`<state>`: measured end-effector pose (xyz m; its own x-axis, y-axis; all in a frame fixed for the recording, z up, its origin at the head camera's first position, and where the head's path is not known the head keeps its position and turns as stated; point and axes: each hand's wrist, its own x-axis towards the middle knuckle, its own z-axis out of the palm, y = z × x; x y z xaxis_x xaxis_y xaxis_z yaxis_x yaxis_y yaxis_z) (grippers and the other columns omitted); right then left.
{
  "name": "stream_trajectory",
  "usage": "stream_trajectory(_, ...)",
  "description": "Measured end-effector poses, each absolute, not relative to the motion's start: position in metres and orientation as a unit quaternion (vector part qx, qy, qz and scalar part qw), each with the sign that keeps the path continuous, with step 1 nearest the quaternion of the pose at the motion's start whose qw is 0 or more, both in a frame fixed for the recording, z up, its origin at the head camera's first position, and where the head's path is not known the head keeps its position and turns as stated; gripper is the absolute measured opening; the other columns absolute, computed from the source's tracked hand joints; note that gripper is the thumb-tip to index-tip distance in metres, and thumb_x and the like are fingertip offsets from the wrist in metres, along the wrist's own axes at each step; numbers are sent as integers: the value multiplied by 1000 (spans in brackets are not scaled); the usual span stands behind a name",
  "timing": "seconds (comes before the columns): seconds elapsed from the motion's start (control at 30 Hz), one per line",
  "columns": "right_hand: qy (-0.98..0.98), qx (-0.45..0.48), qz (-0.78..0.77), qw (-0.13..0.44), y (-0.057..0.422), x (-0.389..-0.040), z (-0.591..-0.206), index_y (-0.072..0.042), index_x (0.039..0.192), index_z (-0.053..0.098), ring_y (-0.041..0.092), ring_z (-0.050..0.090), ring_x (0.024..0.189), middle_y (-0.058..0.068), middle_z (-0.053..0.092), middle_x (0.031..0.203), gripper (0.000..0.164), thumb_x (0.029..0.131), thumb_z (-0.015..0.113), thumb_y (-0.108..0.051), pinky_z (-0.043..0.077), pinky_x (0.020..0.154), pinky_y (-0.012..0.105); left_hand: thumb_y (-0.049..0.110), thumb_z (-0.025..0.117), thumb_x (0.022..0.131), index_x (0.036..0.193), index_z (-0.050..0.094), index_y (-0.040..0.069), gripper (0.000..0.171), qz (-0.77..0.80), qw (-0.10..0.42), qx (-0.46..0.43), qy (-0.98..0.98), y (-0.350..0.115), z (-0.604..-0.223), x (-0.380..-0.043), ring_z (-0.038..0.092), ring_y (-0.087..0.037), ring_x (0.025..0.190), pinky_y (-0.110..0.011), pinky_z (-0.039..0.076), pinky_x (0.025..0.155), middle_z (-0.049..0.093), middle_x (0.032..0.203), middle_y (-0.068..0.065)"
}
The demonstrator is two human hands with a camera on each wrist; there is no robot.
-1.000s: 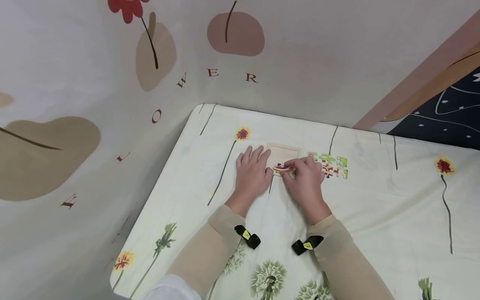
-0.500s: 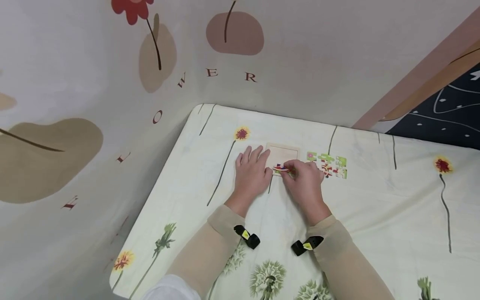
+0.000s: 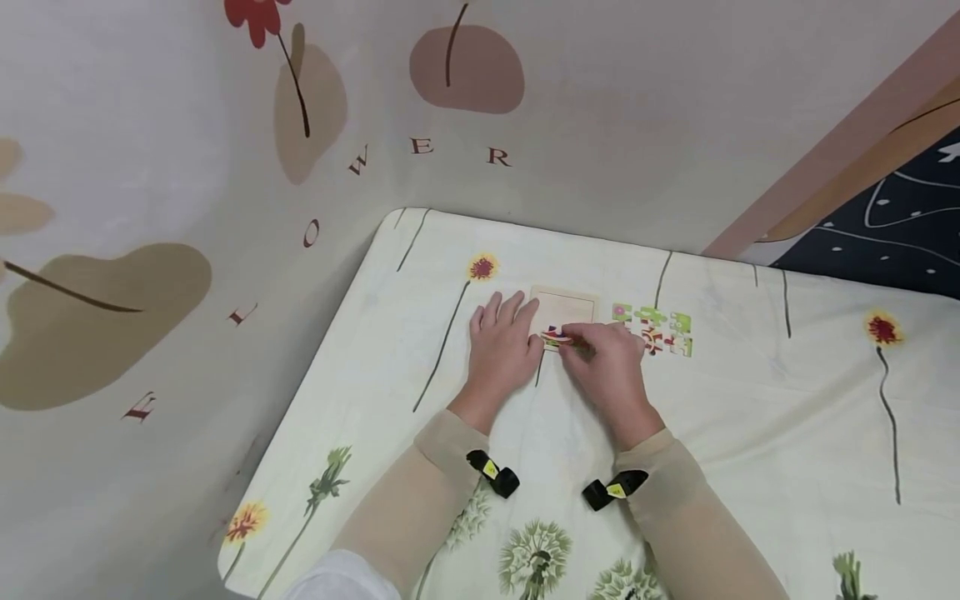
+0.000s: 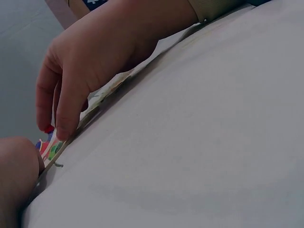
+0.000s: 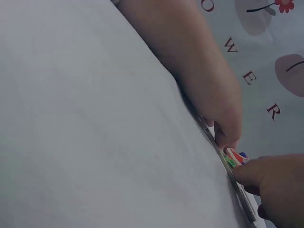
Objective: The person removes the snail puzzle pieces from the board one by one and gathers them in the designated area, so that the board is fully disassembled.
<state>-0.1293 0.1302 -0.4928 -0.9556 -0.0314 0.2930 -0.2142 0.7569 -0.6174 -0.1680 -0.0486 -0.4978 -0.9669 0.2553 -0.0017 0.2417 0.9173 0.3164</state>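
Note:
My right hand [image 3: 609, 358] pinches a small jigsaw piece [image 3: 557, 335] with red, white and blue on it, tilted over the near edge of a pale wooden puzzle tray [image 3: 566, 305]. Green printed colour shows just under it, partly hidden by the fingers. My left hand [image 3: 501, 346] lies with fingers spread over the tray's left edge, its thumb close to the piece. From the left wrist view, the right hand [image 4: 99, 57] reaches down with its fingertips at the piece. In the right wrist view the coloured piece [image 5: 236, 156] sits between both hands.
Several loose jigsaw pieces [image 3: 681, 323], green, red and white, lie in rows right of the tray, partly behind the right hand. A flower-print cloth [image 3: 780, 392] covers the table. A printed curtain or wall [image 3: 600, 167] rises behind the table's far edge.
My right hand has shifted slightly left with the jigsaw piece, which now sits nearer the left thumb. The left hand stays in place on the tray.

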Motion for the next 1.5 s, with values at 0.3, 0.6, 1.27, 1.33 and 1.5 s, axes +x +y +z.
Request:
stream_trajectory(0.3, -922, 88, 349, 143, 130, -128, -499, -10, 113, 84, 29, 65, 94, 4, 81, 100, 27, 87, 90, -11, 37, 90, 60, 33, 49, 105, 162, 47, 24, 58, 163, 15, 130, 978, -50, -501, -166, 16, -33, 161, -56, 11, 127, 34, 171, -1)
stream_trajectory(0.6, -900, 93, 400, 146, 135, -127, -501, -6, 114, 83, 27, 69, 91, 6, 81, 98, 25, 89, 87, -5, 50, 89, 46, 32, 48, 105, 162, 47, 24, 58, 173, 12, 130, 976, -49, -502, -164, 15, -33, 161, -56, 11, 127, 34, 171, -2)
stream_trajectory(1.27, -900, 0, 388, 198, 217, -94, -503, -4, 119, 80, 38, 56, 110, 16, 75, 107, 28, 92, 81, 3, 35, 96, 54, 31, 44, 106, 164, 43, 24, 59, 174, 28, 125, 976, -49, -497, -164, 14, -33, 161, -55, 9, 127, 31, 172, -2)
stream_trajectory(1.33, -904, -24, 385, 184, 224, -90, -502, -5, 123, 79, 39, 54, 117, 16, 74, 111, 29, 94, 80, 0, 34, 99, 55, 31, 44, 106, 164, 43, 24, 59, 173, 29, 126, 976, -48, -497, -164, 14, -33, 161, -55, 9, 127, 31, 173, -2)
stream_trajectory(1.5, -913, -59, 380, 139, 234, -84, -498, -6, 129, 76, 38, 49, 127, 15, 70, 118, 31, 98, 77, -5, 34, 100, 55, 31, 44, 107, 164, 43, 24, 58, 172, 32, 126, 977, -48, -495, -164, 14, -33, 161, -56, 9, 127, 31, 172, -2)
